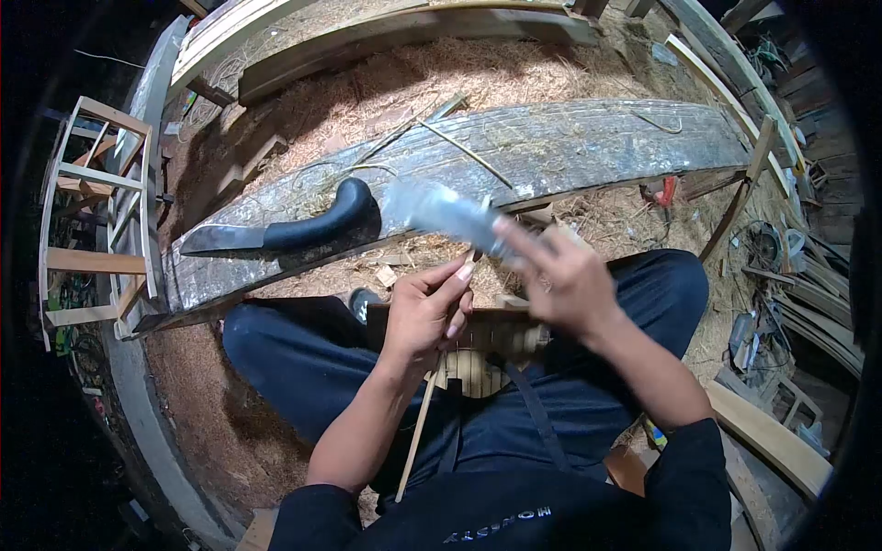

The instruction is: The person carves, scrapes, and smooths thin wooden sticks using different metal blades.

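In the middle of the head view, my left hand (424,312) is closed around a thin bamboo-like strip (418,424), which slants down across my lap. My right hand (570,286) grips a broad-bladed knife (439,211), blurred by motion, just above and to the right of the strip's upper end. Whether the blade touches the strip cannot be made out. On the weathered plank (588,138) before me lies another knife (308,225) with a curved black handle and a dull blade. A thin stick (464,151) rests on the same plank.
A slatted wooden piece (478,367) sits between my legs. Wood shavings (395,87) cover the ground. A ladder-like wooden frame (96,197) stands at the left. A red-handled tool (663,193) lies beyond the plank's right part, and long boards (772,436) are at the right.
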The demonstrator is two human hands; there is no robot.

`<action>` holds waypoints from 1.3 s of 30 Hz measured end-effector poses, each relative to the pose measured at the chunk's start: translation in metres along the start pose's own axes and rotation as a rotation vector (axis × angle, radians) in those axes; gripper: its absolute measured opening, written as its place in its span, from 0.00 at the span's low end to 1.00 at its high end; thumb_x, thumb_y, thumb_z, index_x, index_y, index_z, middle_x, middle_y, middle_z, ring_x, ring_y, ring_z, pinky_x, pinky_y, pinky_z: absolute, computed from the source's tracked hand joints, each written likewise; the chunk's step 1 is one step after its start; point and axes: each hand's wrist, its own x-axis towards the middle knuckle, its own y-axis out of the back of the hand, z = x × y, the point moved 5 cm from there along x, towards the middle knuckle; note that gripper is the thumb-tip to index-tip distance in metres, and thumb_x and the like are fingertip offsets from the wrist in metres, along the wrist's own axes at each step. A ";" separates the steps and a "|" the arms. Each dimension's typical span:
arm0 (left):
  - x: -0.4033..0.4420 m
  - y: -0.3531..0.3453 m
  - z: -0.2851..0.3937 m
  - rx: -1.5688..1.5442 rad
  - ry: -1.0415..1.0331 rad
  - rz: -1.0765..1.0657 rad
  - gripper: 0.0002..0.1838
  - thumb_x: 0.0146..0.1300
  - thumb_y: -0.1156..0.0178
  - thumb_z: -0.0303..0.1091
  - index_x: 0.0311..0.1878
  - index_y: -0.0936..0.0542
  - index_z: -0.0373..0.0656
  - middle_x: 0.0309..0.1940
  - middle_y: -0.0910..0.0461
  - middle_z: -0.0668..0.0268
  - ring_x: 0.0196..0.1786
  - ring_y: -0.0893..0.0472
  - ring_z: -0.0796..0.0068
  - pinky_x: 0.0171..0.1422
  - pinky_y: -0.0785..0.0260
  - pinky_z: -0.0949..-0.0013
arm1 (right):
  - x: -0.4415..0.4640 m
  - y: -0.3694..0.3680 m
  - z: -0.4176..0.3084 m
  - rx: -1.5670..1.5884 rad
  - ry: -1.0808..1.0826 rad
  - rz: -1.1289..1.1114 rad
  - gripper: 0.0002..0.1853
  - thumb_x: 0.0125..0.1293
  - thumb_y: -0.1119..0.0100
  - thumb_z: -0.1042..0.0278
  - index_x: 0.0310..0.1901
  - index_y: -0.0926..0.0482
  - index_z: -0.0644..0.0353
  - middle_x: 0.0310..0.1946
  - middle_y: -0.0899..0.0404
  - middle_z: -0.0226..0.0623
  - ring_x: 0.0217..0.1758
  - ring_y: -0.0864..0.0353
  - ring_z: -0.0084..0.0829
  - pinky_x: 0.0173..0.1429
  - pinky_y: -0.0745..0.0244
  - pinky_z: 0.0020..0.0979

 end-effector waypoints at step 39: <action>-0.002 0.001 -0.005 -0.073 0.069 -0.011 0.13 0.74 0.44 0.39 0.44 0.20 0.37 0.20 0.26 0.70 0.12 0.38 0.86 0.16 0.47 0.79 | 0.001 -0.003 0.001 0.027 0.045 -0.006 0.26 0.66 0.37 0.57 0.67 0.25 0.37 0.25 0.30 0.35 0.18 0.25 0.35 0.22 0.27 0.38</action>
